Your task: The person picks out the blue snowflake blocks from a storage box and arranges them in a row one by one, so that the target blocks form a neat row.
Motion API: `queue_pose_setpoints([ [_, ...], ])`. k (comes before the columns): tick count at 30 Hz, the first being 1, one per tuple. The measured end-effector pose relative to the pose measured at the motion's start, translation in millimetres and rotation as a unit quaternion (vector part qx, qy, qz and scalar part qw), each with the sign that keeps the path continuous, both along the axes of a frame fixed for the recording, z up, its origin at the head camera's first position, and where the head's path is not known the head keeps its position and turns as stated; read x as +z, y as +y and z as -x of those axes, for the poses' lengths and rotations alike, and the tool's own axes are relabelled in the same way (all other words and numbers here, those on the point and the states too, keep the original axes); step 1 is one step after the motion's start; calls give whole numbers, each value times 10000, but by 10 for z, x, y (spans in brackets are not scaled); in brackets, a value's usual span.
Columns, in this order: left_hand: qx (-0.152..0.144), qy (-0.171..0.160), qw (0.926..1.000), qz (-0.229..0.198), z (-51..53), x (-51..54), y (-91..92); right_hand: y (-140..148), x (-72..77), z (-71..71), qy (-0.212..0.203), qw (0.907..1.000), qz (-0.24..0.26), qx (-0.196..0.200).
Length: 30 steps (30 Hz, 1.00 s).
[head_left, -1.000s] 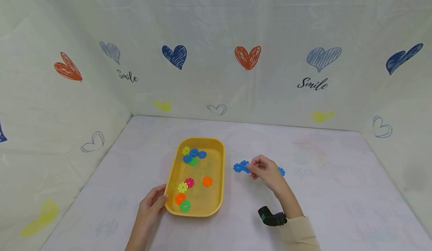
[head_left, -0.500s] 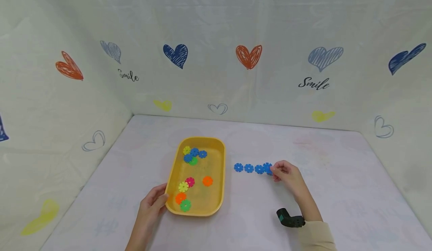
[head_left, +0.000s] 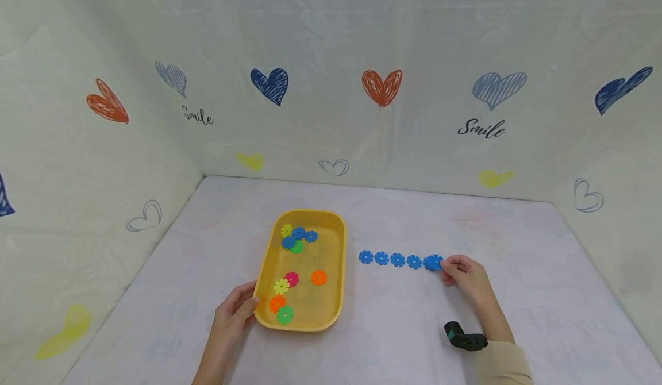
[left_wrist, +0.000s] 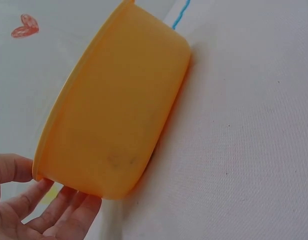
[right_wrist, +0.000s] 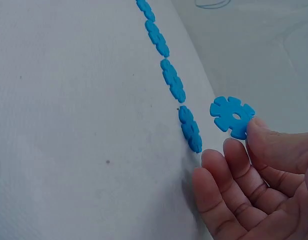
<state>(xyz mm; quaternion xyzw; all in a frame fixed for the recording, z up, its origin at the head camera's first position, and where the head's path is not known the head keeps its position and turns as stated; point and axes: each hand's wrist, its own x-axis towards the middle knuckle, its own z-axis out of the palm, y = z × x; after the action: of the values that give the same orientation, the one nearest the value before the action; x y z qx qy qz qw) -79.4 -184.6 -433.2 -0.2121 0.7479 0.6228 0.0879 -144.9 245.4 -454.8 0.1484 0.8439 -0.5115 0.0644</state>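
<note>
Blue flower discs [head_left: 397,260], five in a row on the white surface [head_left: 388,327], running from the yellow tray's [head_left: 316,307] three o'clock side out toward three. Laid flat and one by one with slim gaps, presumably so each can be picked up or counted easily.

Tray sits at nine o'clock of the row, likely to keep the other pieces close but apart from it. Mixed colours inside: a bunch at eleven o'clock, more from six to eight, a lone orange disc [head_left: 318,277] near three.

Left grip [head_left: 235,310] clamped on the tray's edge at eight o'clock, thumb at the rim, fingers against the outer wall; guess: stops it sliding. Right grip [head_left: 468,277] at the row's three o'clock end, thumb and finger together on one sixth blue disc [right_wrist: 225,111]. I hold just its edge, probably so most of it clears my fingers. Head view has it overlapping the fifth; can't tell from there if they touch, though my right wrist view shows it off the row.

Versus half a second ago: right grip shifted toward three o'clock, from over the fourth disc to the fifth, uncovering the fourth. Tray and left grip unchanged.
</note>
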Motion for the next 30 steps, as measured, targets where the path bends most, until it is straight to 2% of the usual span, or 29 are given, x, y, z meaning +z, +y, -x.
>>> queue_pose_setpoints([
  [5,1,-10,10000,-16,1,-2,-1,71,-32,-14,-221,9992,299,-160],
  [11,33,3,10000,-11,-9,2,0,147,-62,0,-294,9977,519,-334],
  [25,41,40,10000,9,-12,-3,1,287,-102,10,-556,9961,611,-308],
  [30,55,49,10000,-19,-14,-2,3,299,-110,25,-716,9951,546,-414],
])
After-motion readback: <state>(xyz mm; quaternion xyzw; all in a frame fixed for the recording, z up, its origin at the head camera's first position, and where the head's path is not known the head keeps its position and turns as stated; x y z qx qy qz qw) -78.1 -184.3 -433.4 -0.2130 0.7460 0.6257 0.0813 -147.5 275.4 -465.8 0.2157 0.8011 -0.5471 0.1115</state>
